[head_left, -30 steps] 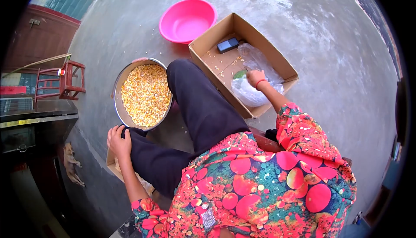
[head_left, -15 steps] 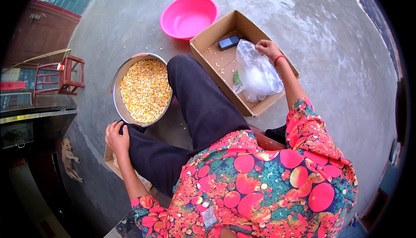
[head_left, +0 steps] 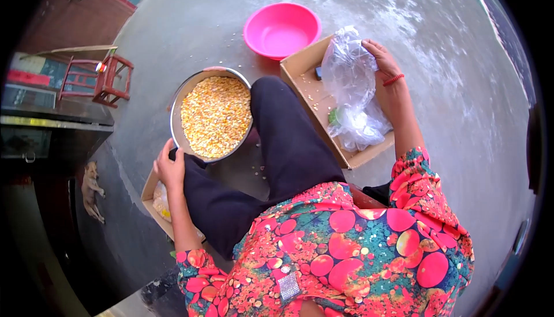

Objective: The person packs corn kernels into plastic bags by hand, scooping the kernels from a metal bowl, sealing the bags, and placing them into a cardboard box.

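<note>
My right hand (head_left: 381, 58), with a red bracelet at the wrist, has its fingers together at the edge of a clear plastic bag (head_left: 349, 74). The bag stands raised over a cardboard box (head_left: 310, 95), its crumpled lower part inside the box beside something green (head_left: 333, 116). A dark device (head_left: 318, 73) in the box is partly covered by the bag. My left hand (head_left: 171, 168) rests on my left knee, fingers partly spread and holding nothing. Beside it is a wide round basin (head_left: 176, 122) full of yellow and white corn kernels (head_left: 214, 115).
A pink basin (head_left: 283, 29) sits beyond the box. Another cardboard box (head_left: 151, 201) holds a bag below my left arm. Farther left are a red wooden stool (head_left: 109, 80) and a dog (head_left: 91, 192) lying on the floor. Loose kernels dot the concrete.
My right hand has moved from low in the box up to its far side, and the plastic bag has been drawn upward. The view has shifted; my left hand stays at the knee.
</note>
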The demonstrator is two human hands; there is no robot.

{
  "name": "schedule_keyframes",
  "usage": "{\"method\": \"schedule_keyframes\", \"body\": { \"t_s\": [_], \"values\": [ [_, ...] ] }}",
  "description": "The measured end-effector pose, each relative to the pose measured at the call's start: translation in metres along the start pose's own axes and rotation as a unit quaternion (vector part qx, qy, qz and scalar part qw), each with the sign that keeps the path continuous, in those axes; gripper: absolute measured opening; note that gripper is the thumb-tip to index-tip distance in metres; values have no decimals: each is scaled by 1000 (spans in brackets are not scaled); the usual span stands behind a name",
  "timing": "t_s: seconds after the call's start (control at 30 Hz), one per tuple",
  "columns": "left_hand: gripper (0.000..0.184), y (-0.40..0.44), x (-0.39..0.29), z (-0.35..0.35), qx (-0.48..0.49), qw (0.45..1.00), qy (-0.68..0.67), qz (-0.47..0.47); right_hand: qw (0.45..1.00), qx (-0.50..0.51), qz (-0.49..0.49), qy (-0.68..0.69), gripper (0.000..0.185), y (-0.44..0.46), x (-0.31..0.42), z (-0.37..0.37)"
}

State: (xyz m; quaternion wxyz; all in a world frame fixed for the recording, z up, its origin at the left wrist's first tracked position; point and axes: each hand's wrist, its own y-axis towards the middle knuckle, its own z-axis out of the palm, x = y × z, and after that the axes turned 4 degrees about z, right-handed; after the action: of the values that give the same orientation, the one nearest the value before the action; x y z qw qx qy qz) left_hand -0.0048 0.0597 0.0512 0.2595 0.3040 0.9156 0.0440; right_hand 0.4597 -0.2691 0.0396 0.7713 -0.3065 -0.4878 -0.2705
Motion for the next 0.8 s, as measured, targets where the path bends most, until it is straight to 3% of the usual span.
{"method": "schedule_keyframes", "body": {
  "t_s": [0.13,0.2,0.27,0.37,0.43,0.47,0.53,0.6,0.63,0.67,0.73,0.8],
  "values": [
    [58,4,-33,24,12,959,-282,32,996,67,14,56,11,-10,29,91],
    [73,2,-65,27,87,933,-348,34,986,154,-2,69,10,-18,35,142],
    [84,0,-87,38,139,883,-447,31,973,223,-19,56,9,-20,28,188],
    [102,-15,-125,38,182,801,-570,21,966,241,-85,29,10,-19,0,259],
    [114,-21,-135,44,181,752,-633,-6,960,272,-26,65,8,-19,-28,301],
    [98,-24,-131,57,122,750,-650,12,959,281,-35,27,10,-19,-45,316],
    [66,-18,-112,68,132,725,-676,-25,927,374,0,-17,17,-35,-56,340],
    [43,-23,-99,61,51,655,-724,-210,915,398,8,-65,20,-43,-69,349],
    [38,-28,-96,70,21,643,-731,-228,916,384,-33,-113,24,-44,-71,334],
    [36,-28,-82,69,36,638,-726,-255,899,352,-135,-222,30,-36,-77,327],
    [34,-32,-36,94,33,613,-744,-262,814,228,-332,-419,38,-24,-88,308],
    [33,-31,-8,114,30,601,-744,-290,749,190,-357,-526,50,-19,-100,288]
  ]
}}
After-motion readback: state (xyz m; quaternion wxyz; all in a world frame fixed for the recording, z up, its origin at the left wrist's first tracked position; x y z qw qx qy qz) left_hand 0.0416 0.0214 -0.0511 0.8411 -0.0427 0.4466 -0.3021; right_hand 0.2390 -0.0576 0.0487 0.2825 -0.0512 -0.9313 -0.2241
